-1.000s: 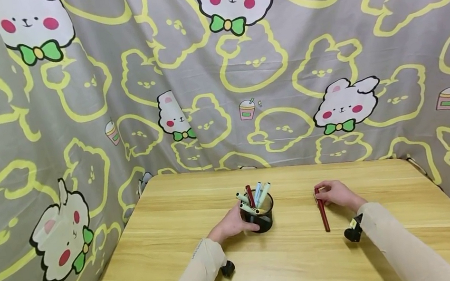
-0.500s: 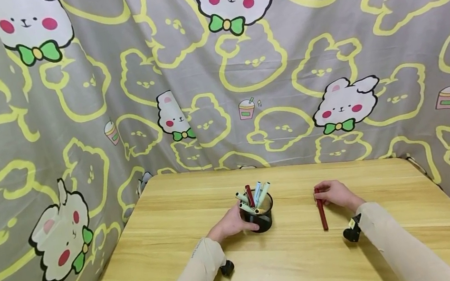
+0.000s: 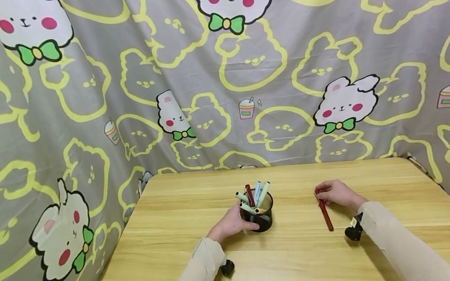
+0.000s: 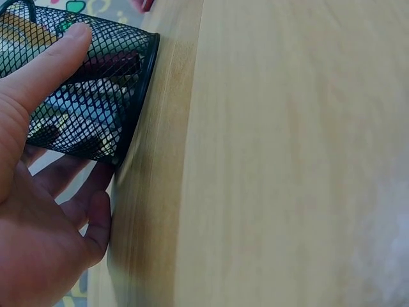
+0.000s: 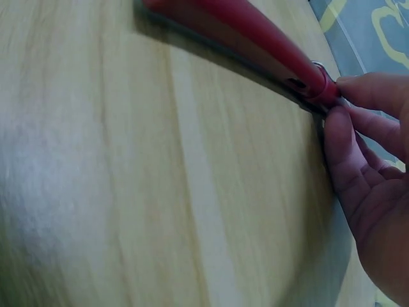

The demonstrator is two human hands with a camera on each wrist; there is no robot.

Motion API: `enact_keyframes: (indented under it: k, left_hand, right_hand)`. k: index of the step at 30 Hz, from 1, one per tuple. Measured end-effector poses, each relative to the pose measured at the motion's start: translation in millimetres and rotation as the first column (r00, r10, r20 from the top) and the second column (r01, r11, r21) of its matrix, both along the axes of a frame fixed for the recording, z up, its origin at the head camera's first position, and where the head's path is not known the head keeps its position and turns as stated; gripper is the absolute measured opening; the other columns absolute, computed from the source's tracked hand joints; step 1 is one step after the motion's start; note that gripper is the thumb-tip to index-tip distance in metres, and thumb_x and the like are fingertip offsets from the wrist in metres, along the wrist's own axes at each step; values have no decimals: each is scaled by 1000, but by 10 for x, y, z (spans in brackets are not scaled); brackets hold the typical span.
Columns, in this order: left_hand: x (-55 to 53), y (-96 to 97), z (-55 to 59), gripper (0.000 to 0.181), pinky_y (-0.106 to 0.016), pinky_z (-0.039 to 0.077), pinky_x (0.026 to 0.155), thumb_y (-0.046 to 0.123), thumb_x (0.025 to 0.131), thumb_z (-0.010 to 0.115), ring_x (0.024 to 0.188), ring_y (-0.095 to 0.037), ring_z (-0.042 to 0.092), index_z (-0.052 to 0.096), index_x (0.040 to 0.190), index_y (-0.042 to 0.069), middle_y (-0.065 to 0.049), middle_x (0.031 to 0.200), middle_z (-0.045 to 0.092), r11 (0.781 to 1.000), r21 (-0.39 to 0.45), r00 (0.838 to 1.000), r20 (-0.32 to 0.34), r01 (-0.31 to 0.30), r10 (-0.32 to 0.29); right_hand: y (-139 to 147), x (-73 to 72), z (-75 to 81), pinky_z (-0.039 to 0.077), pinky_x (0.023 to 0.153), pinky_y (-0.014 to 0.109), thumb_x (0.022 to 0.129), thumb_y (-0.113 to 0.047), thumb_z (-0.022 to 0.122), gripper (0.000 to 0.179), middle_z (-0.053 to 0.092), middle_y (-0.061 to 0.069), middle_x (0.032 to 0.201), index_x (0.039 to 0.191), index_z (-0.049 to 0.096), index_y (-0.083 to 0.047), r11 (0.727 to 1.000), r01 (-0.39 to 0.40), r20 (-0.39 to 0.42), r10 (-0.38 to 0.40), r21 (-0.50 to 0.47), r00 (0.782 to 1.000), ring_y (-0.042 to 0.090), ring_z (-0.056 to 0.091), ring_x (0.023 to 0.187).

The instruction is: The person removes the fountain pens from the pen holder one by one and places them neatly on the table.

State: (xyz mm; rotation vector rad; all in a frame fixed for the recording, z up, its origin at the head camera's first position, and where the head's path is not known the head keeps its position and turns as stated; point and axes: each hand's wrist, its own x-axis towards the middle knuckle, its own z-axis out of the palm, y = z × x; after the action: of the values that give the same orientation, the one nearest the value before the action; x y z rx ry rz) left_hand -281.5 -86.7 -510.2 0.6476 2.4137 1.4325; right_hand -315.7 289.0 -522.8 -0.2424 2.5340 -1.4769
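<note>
Pinching a slim dark-red pen (image 3: 325, 215) by its twelve-o'clock end, between thumb and fingers of the right hand (image 3: 338, 193), at three o'clock from a round black wire-mesh cup (image 3: 265, 222). Gripping that cup with the left hand (image 3: 232, 221), curled round its nine-o'clock side. Apparently busy handling a single pen while steadying the cup; calls next, presumably, for a firm pinch and a level pen. Hard to tell at five o'clock whether touching the pale wood worktop (image 3: 294, 265) or just above it. Cut off by the right-wrist view's top edge; partly hidden in the cup: slim pale-green, light-blue and red pens (image 3: 264, 194).
</note>
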Motion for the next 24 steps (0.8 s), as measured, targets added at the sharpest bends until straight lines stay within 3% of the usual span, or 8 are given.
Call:
enact_keyframes:
  k: [1,8,12,16,20,24]
  left_hand:
    - [-39,0,-54,86,-40,32,104,15,70,85,125,-21,42,35,140,11,-7,136,47,1000,-8,1000,-3,0,0]
    - [-37,-5,-77,86,-43,32,104,16,70,85,125,-24,42,36,140,10,-8,136,47,1000,-10,1000,-11,11,-11]
    - [-44,-9,-70,86,-43,32,103,18,70,85,125,-24,42,35,140,11,-8,137,47,1000,-15,1000,-14,10,-10]
    - [-52,-16,-64,88,-43,32,103,19,70,86,126,-23,41,35,141,12,-8,137,46,1000,-18,1000,-8,9,-9]
    - [-54,-21,-60,89,-41,32,104,19,70,86,126,-22,41,35,141,13,-6,138,46,1000,-16,1000,-2,3,-3]
    - [-59,-21,-67,89,-41,31,104,19,69,86,126,-21,41,35,142,14,-5,138,46,1000,-17,1000,-5,7,-7]
  right_hand:
    - [1,-1,3,53,64,31,90,-8,63,42,64,23,101,120,51,18,1000,-3,0,3,1,1000,19,64,76]
    - [-6,0,30,52,62,32,89,-10,65,44,64,21,102,120,51,17,999,39,-19,-38,31,999,19,62,72]
    - [-19,-27,106,50,63,30,88,-15,66,42,62,17,103,120,56,10,989,85,-108,-72,121,992,19,58,75]
    - [-103,-27,252,49,65,29,89,-16,65,37,62,14,102,118,60,6,979,94,-196,-57,182,979,20,59,82]
    - [-238,7,406,50,64,30,88,-13,65,34,62,12,95,116,60,7,986,58,-241,-18,158,970,23,60,81]
    - [-388,42,504,53,65,36,89,-10,65,31,62,11,93,115,60,6,996,13,-232,9,92,973,24,61,77]
